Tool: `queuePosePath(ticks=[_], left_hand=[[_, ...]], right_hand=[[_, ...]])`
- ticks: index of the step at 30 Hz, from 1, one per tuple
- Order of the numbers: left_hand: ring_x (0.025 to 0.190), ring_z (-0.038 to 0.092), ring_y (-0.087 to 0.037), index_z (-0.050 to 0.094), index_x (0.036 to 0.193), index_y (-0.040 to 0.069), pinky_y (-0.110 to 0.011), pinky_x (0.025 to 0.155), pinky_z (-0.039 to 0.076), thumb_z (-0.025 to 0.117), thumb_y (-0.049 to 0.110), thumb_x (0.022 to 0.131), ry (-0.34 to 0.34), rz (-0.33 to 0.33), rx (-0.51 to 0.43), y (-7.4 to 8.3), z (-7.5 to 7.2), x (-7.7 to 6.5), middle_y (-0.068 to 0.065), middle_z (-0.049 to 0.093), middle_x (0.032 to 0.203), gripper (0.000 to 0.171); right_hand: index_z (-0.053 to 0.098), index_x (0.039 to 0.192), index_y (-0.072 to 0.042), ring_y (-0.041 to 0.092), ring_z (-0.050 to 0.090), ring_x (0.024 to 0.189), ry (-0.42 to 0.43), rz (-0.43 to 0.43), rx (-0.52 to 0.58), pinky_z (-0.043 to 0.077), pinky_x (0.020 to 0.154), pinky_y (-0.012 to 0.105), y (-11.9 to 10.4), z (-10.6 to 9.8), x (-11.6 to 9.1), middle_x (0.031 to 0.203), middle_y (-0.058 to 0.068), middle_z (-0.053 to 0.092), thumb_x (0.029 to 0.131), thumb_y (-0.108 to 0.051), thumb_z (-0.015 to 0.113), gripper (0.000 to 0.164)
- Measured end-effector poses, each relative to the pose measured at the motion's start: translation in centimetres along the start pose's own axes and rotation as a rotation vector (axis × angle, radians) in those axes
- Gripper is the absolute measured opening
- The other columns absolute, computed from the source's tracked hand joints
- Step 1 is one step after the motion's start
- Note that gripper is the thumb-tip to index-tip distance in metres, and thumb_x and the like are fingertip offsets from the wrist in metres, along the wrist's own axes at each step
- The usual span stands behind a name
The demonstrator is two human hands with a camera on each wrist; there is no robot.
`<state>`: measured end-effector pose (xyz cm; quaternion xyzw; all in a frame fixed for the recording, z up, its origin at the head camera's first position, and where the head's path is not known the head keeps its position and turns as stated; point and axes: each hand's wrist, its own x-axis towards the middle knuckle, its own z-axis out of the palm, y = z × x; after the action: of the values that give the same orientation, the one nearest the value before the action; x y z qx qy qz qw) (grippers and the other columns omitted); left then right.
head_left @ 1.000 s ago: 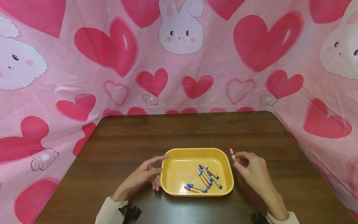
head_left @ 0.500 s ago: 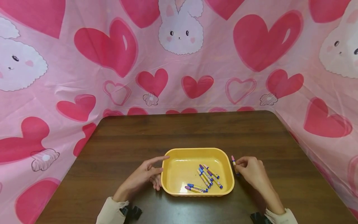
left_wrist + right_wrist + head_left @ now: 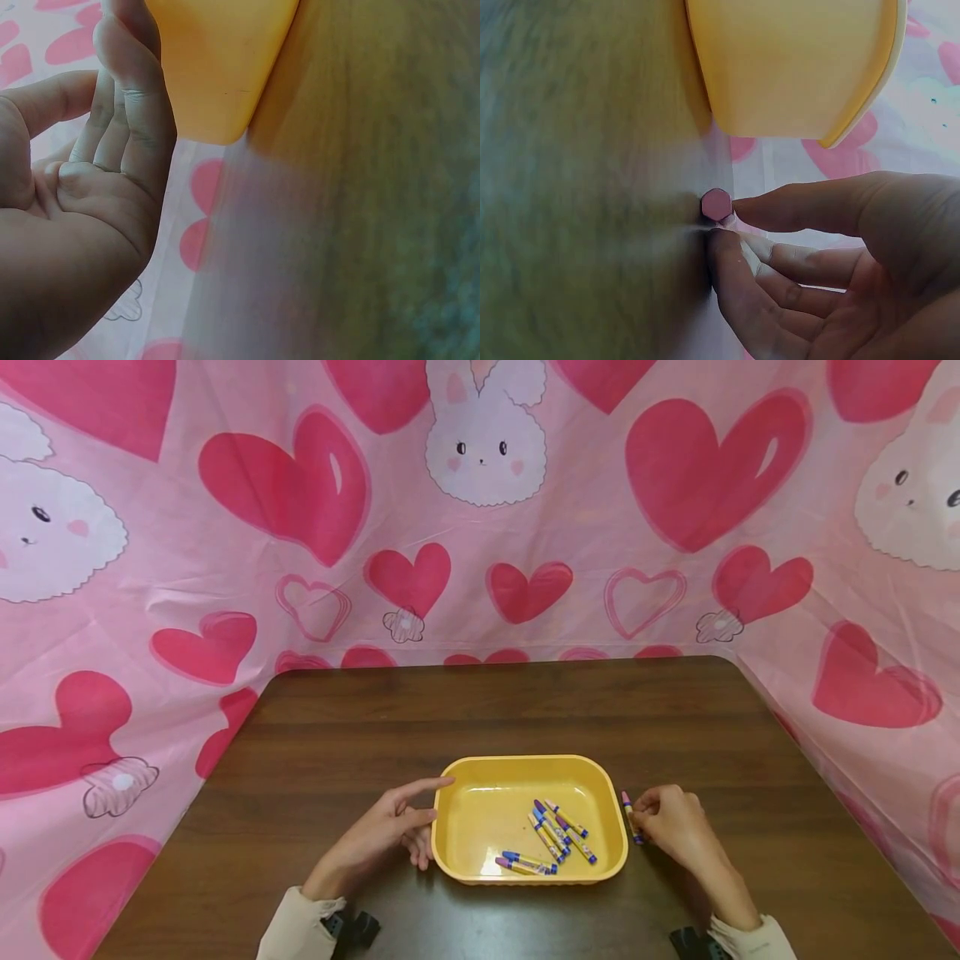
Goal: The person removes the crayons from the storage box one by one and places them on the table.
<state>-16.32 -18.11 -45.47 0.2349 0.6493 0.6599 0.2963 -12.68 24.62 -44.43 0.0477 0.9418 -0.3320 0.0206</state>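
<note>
A yellow plastic tray (image 3: pixel 450 835) sits on the table with several crayons (image 3: pixel 550 833) loose inside, in yellow wrappers with purple, blue, pink and orange tips. Just outside its right wall, a pink-tipped crayon (image 3: pixel 627 808) lies at the tabletop, pinched by the thumb and fingers of my right hand (image 3: pixel 675 827). In the right wrist view, the six-sided pink end of this crayon (image 3: pixel 717 205) shows between thumb and fingertip. My left hand (image 3: pixel 378 831) is at the tray's left side, index finger extended to the rim, other fingers relaxed below.
The dark brown wooden table (image 3: pixel 480 710) extends behind and around the tray. A pink cloth (image 3: pixel 480 568) printed with hearts and rabbits hangs beyond the table's back and side edges. Black straps (image 3: pixel 348 928) with small devices sit at both wrists.
My right hand has lowered the pink-tipped crayon from above the tray's right rim to the tabletop beside it, moving slightly toward me. The left hand and tray have stayed put.
</note>
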Motion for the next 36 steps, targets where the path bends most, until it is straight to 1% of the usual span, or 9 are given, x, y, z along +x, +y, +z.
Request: queuePosePath(ticks=[4, 8, 15, 17, 21, 24, 30, 36], left_hand=[[0.06, 0.069, -0.02, 0.032, 0.154, 0.003, -0.027, 0.058, 0.057, 0.052, 0.013, 0.104, 0.008, -0.015, 0.001, 0.0, 0.0, 0.1, -0.012, 0.072, 0.078, 0.056], [0.06, 0.069, -0.02, 0.032, 0.154, 0.003, -0.027, 0.057, 0.057, 0.052, 0.013, 0.104, 0.011, -0.02, 0.001, 0.1, 0.0, 0.1, -0.013, 0.072, 0.078, 0.055], [0.06, 0.07, -0.02, 0.032, 0.154, 0.003, -0.026, 0.057, 0.056, 0.052, 0.012, 0.104, 0.009, -0.008, 0.004, 0.1, 0.1, 0.2, -0.014, 0.072, 0.079, 0.055], [0.06, 0.07, -0.02, 0.033, 0.154, 0.003, -0.027, 0.056, 0.056, 0.052, 0.011, 0.104, 0.007, -0.002, 0.005, 0.1, 0.1, 0.2, -0.015, 0.072, 0.078, 0.055], [0.059, 0.069, -0.019, 0.032, 0.154, 0.003, -0.027, 0.056, 0.056, 0.052, 0.011, 0.104, 0.007, -0.006, -0.003, 0.1, 0.1, 0.2, -0.013, 0.072, 0.078, 0.055], [0.059, 0.069, -0.019, 0.031, 0.154, 0.002, -0.026, 0.056, 0.056, 0.051, 0.01, 0.104, 0.002, -0.001, -0.01, 0.1, 0.1, 0.2, -0.012, 0.072, 0.078, 0.055], [0.059, 0.069, -0.019, 0.031, 0.154, 0.001, -0.026, 0.056, 0.056, 0.051, 0.01, 0.104, 0.001, 0.003, -0.014, 0.1, 0.1, 0.1, -0.011, 0.072, 0.077, 0.055], [0.059, 0.069, -0.019, 0.032, 0.154, 0.002, -0.027, 0.057, 0.056, 0.052, 0.011, 0.103, 0.008, -0.002, -0.007, 0.1, 0.1, 0.1, -0.011, 0.072, 0.077, 0.055]], right_hand=[[0.073, 0.08, -0.004, 0.012, 0.058, 0.055, 0.005, 0.004, -0.003, 0.047, 0.051, 0.029, 0.1, -0.1, -0.1, 0.064, -0.003, 0.065, 0.083, -0.01, 0.071, 0.007], [0.074, 0.082, -0.005, 0.013, 0.058, 0.059, 0.007, -0.002, -0.029, 0.047, 0.054, 0.03, 0.2, -0.4, -0.1, 0.067, -0.002, 0.065, 0.084, -0.013, 0.071, 0.009], [0.075, 0.083, -0.006, 0.02, 0.06, 0.071, 0.066, -0.039, -0.083, 0.05, 0.063, 0.038, 0.3, -0.9, -0.2, 0.078, 0.003, 0.07, 0.083, -0.017, 0.073, 0.011], [0.075, 0.083, -0.007, 0.02, 0.06, 0.071, 0.078, -0.047, -0.08, 0.05, 0.063, 0.039, 0.2, -1.0, -0.2, 0.078, 0.004, 0.07, 0.083, -0.017, 0.072, 0.011], [0.075, 0.086, -0.006, 0.018, 0.058, 0.068, 0.098, -0.069, -0.063, 0.047, 0.059, 0.036, 0.0, -1.1, -0.4, 0.077, 0.003, 0.07, 0.083, -0.015, 0.07, 0.01], [0.075, 0.087, -0.006, 0.016, 0.056, 0.065, 0.123, -0.091, -0.051, 0.045, 0.057, 0.033, -0.5, -1.1, -0.5, 0.075, 0.001, 0.069, 0.083, -0.013, 0.07, 0.009], [0.075, 0.089, -0.008, 0.012, 0.061, 0.066, 0.174, -0.149, -0.037, 0.047, 0.059, 0.032, -1.9, -1.3, -0.8, 0.074, -0.004, 0.07, 0.085, -0.013, 0.073, 0.007], [0.075, 0.088, -0.008, 0.011, 0.063, 0.066, 0.221, -0.197, -0.041, 0.049, 0.06, 0.031, -3.2, -1.6, -1.3, 0.072, -0.006, 0.069, 0.084, -0.011, 0.075, 0.005]])
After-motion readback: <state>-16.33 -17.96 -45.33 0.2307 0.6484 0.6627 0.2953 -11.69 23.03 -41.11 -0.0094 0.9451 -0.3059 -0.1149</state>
